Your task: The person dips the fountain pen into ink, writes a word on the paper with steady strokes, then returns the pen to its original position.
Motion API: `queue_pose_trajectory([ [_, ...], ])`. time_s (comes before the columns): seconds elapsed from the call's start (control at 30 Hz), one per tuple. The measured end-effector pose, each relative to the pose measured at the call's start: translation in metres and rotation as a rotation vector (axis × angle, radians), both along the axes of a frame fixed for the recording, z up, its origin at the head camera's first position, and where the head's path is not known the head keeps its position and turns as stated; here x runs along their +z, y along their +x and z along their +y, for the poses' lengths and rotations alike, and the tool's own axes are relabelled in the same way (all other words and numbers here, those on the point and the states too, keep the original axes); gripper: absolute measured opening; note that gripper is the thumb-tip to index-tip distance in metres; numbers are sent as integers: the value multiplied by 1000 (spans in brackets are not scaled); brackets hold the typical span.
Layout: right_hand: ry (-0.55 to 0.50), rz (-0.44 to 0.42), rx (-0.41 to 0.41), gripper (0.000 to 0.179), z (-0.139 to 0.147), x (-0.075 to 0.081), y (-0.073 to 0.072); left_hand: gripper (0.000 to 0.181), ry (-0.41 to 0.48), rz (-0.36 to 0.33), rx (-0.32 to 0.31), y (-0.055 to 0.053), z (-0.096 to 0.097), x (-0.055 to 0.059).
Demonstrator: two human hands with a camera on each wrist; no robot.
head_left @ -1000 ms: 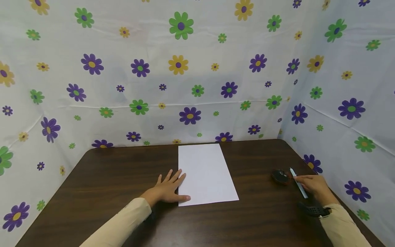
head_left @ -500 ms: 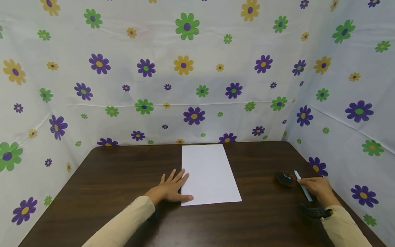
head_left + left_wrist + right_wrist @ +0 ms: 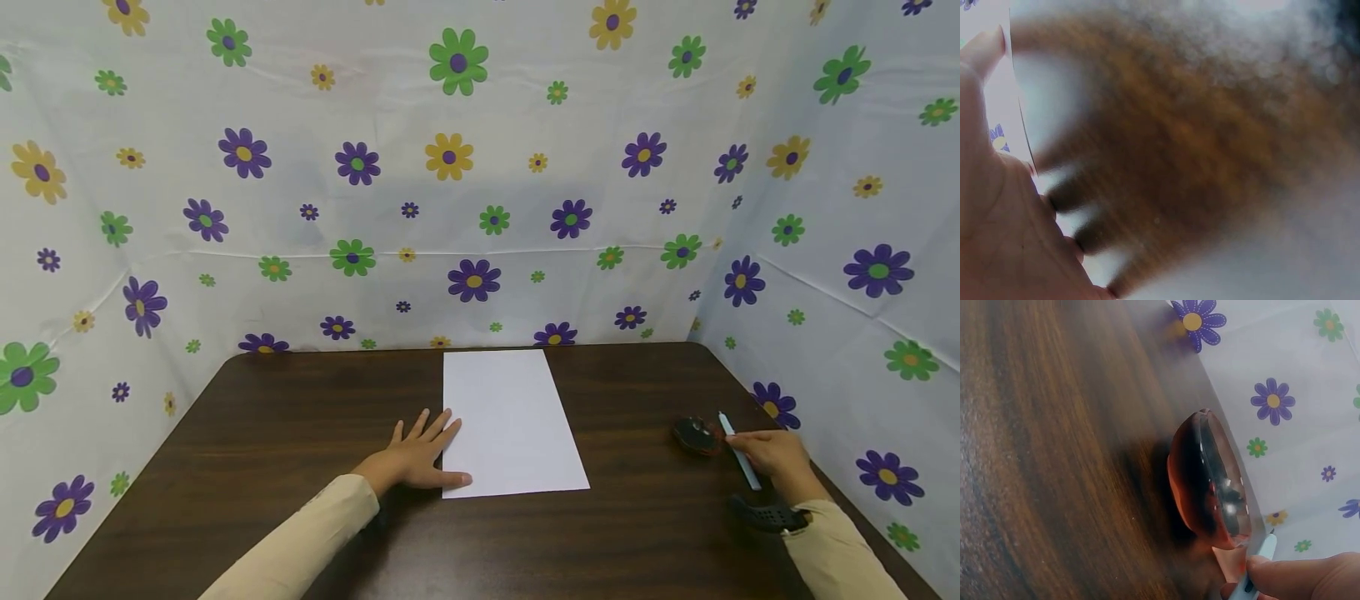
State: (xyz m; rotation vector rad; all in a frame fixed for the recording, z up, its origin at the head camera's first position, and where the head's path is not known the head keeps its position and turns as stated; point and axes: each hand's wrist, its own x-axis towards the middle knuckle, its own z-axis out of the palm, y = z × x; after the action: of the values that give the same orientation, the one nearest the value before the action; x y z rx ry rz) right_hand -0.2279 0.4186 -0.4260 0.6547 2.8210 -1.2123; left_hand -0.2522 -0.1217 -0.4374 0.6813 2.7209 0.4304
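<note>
A blank white sheet of paper [image 3: 510, 425] lies on the dark wooden table. My left hand [image 3: 412, 458] rests flat with spread fingers at its left edge, thumb and fingertips on the sheet. The palm [image 3: 1004, 231] fills the lower left of the left wrist view. Far to the right, my right hand [image 3: 776, 458] pinches a slim pale-blue pen [image 3: 740, 452] between thumb and fingertips. In the right wrist view the pen [image 3: 1263, 556] points up, its dark tip showing. Just left of this hand sits a glossy dark oval object [image 3: 1207, 481] with reddish sides.
The brown table [image 3: 300, 417] has rounded far corners. White cloth [image 3: 375, 208] printed with purple, green and yellow flowers hangs behind it and along both sides. A dark watch-like band [image 3: 768, 514] is on my right wrist, near the table's right edge.
The head view has turned slightly, so everything appears a little farther right than one second ago. Left hand and paper keep their places; the right hand still pinches the pen beside the oval object.
</note>
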Motion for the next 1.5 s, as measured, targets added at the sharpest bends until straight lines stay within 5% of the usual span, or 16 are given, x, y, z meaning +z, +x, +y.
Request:
queue_pose_trajectory([
  [0.3,24,26,29,58,-3,8,1,102,-2,-9,-3,-1,-1,-1],
  [0.57,-9,40,29,60,-7,16,1,102,-18,4,10,-8,-1,-14],
  [0.8,-62,66,142,70,-8,15,0,102,-31,5,10,-9,-1,-16],
  [1.2,-486,328,345,45,-11,6,0,102,-23,-4,7,-8,-1,-13],
  [1.3,-723,411,473,37,-11,5,0,101,-37,-15,2,-6,0,-9],
  [1.5,-1223,482,716,52,-11,3,0,97,-33,-18,5,1,2,4],
])
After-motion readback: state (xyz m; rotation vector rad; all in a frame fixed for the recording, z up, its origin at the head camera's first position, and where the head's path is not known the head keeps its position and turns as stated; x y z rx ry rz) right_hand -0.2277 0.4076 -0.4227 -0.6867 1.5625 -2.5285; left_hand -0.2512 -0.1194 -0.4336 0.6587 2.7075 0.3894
